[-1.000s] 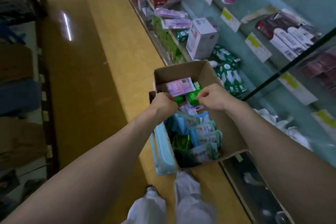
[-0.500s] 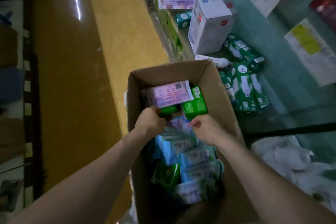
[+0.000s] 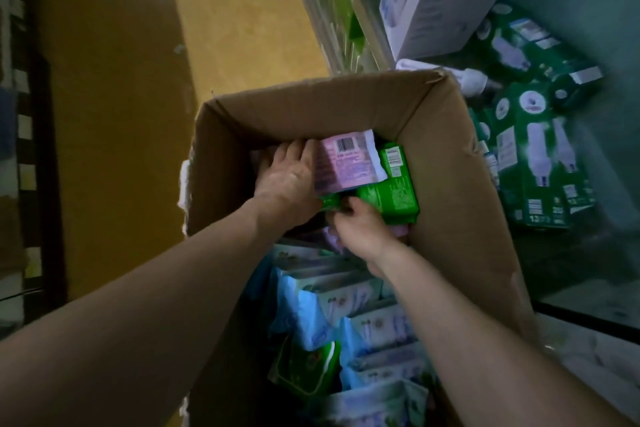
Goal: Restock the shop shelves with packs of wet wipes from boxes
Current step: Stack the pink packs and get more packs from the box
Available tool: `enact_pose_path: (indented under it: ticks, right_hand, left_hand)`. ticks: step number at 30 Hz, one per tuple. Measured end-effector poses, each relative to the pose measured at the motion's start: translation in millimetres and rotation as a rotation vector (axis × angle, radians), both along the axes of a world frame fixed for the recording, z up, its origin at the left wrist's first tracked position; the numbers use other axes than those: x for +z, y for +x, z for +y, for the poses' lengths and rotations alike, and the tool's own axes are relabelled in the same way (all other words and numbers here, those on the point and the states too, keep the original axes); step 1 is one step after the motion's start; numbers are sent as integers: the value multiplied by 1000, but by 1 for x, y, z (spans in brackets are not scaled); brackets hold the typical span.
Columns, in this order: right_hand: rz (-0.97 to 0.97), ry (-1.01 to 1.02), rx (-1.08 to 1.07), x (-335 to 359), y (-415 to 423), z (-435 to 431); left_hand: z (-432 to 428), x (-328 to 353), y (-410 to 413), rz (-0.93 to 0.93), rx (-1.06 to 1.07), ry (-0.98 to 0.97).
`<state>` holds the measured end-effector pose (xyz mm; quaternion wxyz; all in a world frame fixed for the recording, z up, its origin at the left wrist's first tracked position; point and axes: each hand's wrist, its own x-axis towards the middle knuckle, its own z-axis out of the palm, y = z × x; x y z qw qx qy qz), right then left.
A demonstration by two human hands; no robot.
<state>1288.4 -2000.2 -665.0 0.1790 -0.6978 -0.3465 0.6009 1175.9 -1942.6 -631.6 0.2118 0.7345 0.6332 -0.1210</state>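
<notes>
While left hand (image 3: 287, 184) touches pink pack (image 3: 349, 163), right hand (image 3: 360, 230) curls below.

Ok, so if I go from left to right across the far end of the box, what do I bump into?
left hand → pink pack → green pack → right wall of the cardboard box → green bulb boxes

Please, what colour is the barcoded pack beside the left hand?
Flat plastic pack: pink, head view.
</notes>
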Motion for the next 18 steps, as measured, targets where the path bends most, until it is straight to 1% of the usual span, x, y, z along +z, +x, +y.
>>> enact_pose_path:
  ticks: [2, 5, 6, 8, 10, 12, 16, 18]
  right_hand:
    - [113, -31, -106, -3, -7, 6]
    - [314, -153, -339, -5, -11, 14]
    - [346, -173, -400, -7, -11, 14]
    - [315, -166, -432, -14, -13, 10]
    - [255, -145, -431, -16, -18, 7]
    - [274, -158, -463, -14, -21, 9]
    - [321, -223, -479, -11, -16, 13]
    - [269, -208, -456, -14, -16, 8]
  left_hand:
    - [1, -5, 0, 14, 18, -25]
    - [1, -3, 1, 80, 14, -64]
    - [-2, -2, 2, 86, 27, -96]
    - [-11, 3, 4, 40, 81, -170]
    - [-20, 4, 3, -33, 146, -218]
    - [-21, 3, -5, -136, 251, -230]
    - [-13, -1, -18, -499, 560, -277]
    - [-12, -2, -18, -609, 650, -293]
